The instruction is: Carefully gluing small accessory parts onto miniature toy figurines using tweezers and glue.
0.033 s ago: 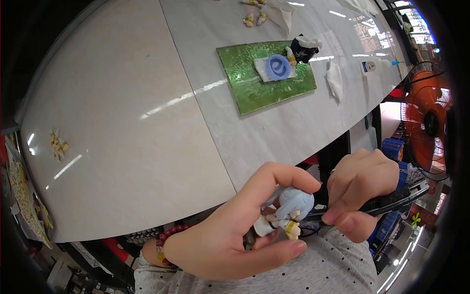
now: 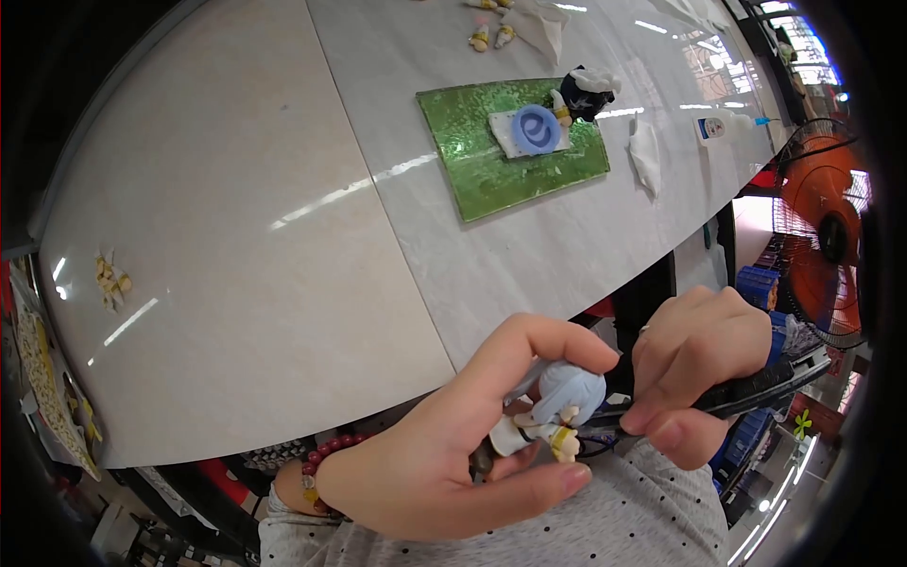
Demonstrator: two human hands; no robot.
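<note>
Left hand (image 2: 430, 454): we see it curled around the figurine, the index finger arched over the pale blue head and the thumb along the near side, so the piece is gripped between them.
Figurine (image 2: 572, 389): we find it inside that grip, above our lap and off the near edge of the bench (image 2: 236, 189); it has a white part and a small yellow-and-cream part below the head.
Right hand (image 2: 704, 354): we see thumb and fingers pinching a long black tool (image 2: 756, 389) just beside the figurine.
Black tool's tip: we cannot tell whether it touches the figurine.
Wrist: we have a dark red bead bracelet (image 2: 312, 461) on the left one.
Green board (image 2: 472, 189): we see it lying on the bench beyond our hands, with a round blue dish (image 2: 518, 132) on a white piece (image 2: 502, 144).
Board's far right corner: a dark bundle (image 2: 586, 99) topped with white sits there.
Bench, right: we see a crumpled white tissue (image 2: 644, 156) and a bottle (image 2: 720, 130) with a blue tip.
Bench, left: a cluster of small yellow-and-white pieces (image 2: 113, 282) lies well apart.
Beyond the bench: an orange fan (image 2: 817, 194) stands at right.
</note>
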